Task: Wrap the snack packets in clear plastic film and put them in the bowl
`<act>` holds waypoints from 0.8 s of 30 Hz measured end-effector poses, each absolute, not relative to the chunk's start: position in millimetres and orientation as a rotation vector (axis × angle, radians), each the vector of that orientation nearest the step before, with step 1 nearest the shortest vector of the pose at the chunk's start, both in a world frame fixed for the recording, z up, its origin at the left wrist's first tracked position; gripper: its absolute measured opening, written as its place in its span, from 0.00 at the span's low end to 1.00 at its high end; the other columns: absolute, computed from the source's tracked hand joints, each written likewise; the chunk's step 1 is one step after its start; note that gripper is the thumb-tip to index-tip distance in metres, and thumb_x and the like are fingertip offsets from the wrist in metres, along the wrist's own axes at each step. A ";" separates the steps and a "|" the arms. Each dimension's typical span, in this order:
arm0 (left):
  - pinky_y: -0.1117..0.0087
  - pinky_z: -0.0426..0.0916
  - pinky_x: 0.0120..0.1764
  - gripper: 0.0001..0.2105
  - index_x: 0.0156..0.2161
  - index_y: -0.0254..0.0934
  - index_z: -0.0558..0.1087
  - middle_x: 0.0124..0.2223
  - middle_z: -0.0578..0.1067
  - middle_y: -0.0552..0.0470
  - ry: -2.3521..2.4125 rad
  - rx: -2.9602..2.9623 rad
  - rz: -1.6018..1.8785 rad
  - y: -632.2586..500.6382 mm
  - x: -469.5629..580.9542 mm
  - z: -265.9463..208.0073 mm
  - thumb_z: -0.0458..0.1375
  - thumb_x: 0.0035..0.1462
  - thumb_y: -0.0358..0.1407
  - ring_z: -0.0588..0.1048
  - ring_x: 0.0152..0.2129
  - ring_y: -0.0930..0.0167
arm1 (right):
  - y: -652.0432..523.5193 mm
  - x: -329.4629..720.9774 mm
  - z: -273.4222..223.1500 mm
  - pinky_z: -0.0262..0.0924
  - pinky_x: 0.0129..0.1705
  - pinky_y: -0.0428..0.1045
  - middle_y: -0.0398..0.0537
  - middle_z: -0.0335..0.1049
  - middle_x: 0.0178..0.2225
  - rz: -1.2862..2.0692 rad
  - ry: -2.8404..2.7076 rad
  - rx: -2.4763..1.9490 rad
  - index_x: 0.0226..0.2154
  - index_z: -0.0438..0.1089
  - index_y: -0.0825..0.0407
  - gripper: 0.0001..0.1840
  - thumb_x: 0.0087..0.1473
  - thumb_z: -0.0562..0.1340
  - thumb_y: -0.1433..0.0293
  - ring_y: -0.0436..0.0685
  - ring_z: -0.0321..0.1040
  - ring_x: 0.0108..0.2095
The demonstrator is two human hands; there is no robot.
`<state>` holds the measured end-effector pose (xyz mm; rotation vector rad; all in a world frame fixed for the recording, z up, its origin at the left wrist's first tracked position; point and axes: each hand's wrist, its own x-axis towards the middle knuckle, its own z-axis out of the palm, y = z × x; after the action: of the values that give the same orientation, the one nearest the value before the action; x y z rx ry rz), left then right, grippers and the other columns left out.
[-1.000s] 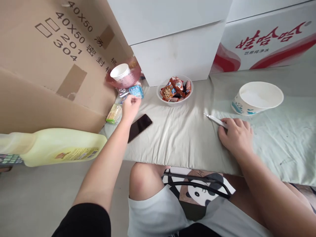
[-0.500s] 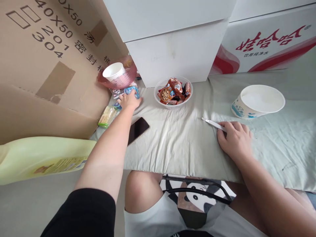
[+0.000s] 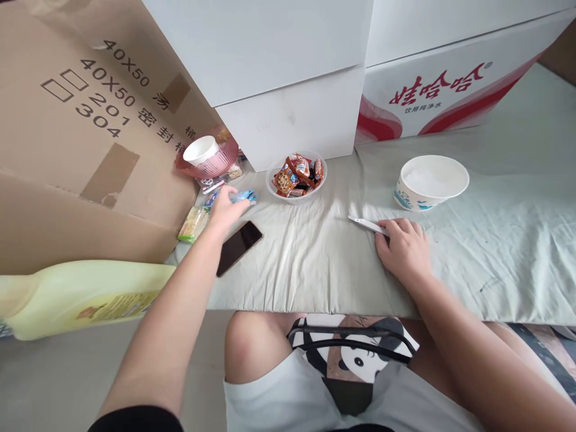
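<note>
At the left of the cloth-covered table, my left hand point(image 3: 225, 209) has its thumb and fingers closed about a small blue snack packet point(image 3: 245, 196), partly hidden by the hand. Beside it lie a pale green-and-yellow snack packet point(image 3: 193, 224) and a black phone point(image 3: 240, 247). Resting on the cloth, my right hand point(image 3: 404, 246) holds a slim white utility knife point(image 3: 366, 224) by its rear end, its tip pointing left. Between the hands, toward the back, stands a clear plastic bowl point(image 3: 271, 185) of brown and red wrapped snacks.
A white paper bowl point(image 3: 435, 201) stands behind my right hand. At the back left, a paper cup point(image 3: 201, 151) sits in a pink ribbed dish point(image 3: 228, 157). White boxes point(image 3: 292, 129) and a cardboard carton point(image 3: 58, 198) wall in the table. A yellow bottle point(image 3: 67, 294) lies at the left.
My left hand has drawn back slightly toward me, with its fingers now about the blue packet. The view has shifted to the right. My right hand still holds the knife.
</note>
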<state>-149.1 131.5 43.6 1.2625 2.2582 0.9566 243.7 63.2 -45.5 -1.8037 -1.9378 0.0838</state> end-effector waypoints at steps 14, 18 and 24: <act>0.72 0.57 0.23 0.23 0.37 0.39 0.71 0.34 0.75 0.50 0.829 0.479 0.985 44.3 4.1 26.4 0.70 0.38 0.49 0.67 0.22 0.74 | 49.4 229.9 -22.5 0.62 0.33 0.52 0.46 0.73 0.34 0.738 -1.632 -1.396 0.45 0.64 0.47 0.09 0.63 0.55 0.64 0.54 0.68 0.27; 0.75 0.56 0.22 0.20 0.36 0.39 0.69 0.28 0.70 0.58 1.055 0.729 1.059 48.6 6.9 6.3 0.72 0.38 0.37 0.66 0.19 0.79 | 45.2 237.0 -16.1 0.62 0.33 0.52 0.45 0.71 0.32 0.597 -1.651 -1.361 0.44 0.69 0.47 0.09 0.63 0.56 0.67 0.54 0.66 0.28; 0.74 0.64 0.26 0.19 0.47 0.40 0.70 0.29 0.74 0.58 1.527 1.214 1.166 56.7 3.0 -29.1 0.67 0.52 0.43 0.69 0.21 0.76 | 42.7 233.2 -16.3 0.60 0.29 0.50 0.47 0.73 0.32 0.550 -1.754 -1.320 0.44 0.76 0.49 0.13 0.64 0.57 0.65 0.52 0.64 0.25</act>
<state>3.0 56.7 -29.1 1.2142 1.5270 1.1661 233.2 42.7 -16.3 -1.3200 -1.7538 0.5502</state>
